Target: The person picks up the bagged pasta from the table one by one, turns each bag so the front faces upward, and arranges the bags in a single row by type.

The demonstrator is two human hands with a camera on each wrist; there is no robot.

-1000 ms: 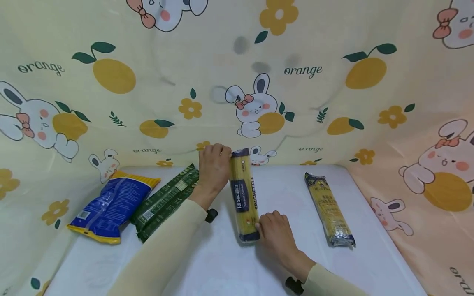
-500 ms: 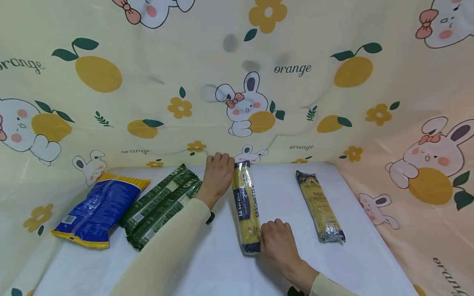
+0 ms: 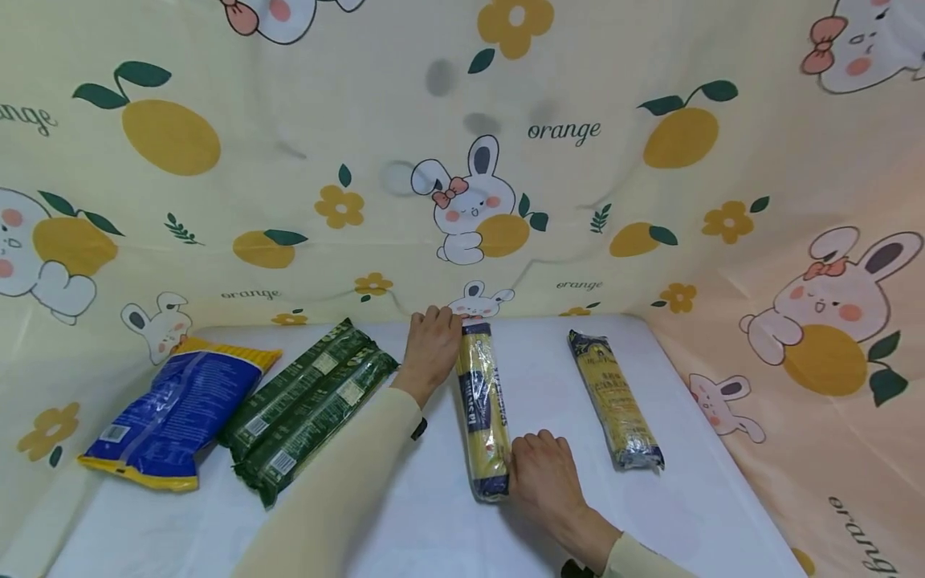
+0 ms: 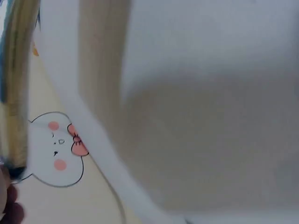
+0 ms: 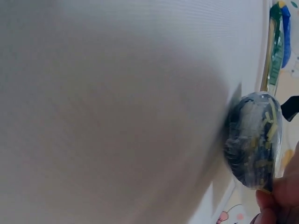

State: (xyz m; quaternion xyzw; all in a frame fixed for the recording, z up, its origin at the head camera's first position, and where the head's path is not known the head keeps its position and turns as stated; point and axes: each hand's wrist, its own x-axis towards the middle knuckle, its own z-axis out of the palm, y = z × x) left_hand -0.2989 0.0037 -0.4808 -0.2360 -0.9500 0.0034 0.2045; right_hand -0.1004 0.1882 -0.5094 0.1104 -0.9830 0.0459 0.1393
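A clear-wrapped pack of spaghetti [image 3: 483,413], with a dark blue label and blue ends, stands lengthwise near the middle of the white table. My left hand [image 3: 431,345] grips its far end. At the near end, my right hand [image 3: 547,478] pinches the right edge. The left wrist view has the spaghetti pack [image 4: 15,88] along its left border, apart from its shadow on the table; fingertips [image 4: 13,212] show at its end. From the right wrist, the rounded near end of the pack [image 5: 254,140] is visible, with thumb and fingers [image 5: 268,205] at its edge.
Two green packs [image 3: 311,409] lie side by side at the left, beside a blue and yellow bag [image 3: 181,413]. Another yellow noodle pack [image 3: 616,401] lies at the right. A patterned cloth [image 3: 578,185] rises behind the table [image 3: 578,530].
Both hands have lowered the spaghetti pack, its far end coming down toward the table. The head view has swung slightly right, and more of the green packs shows beside the left sleeve.
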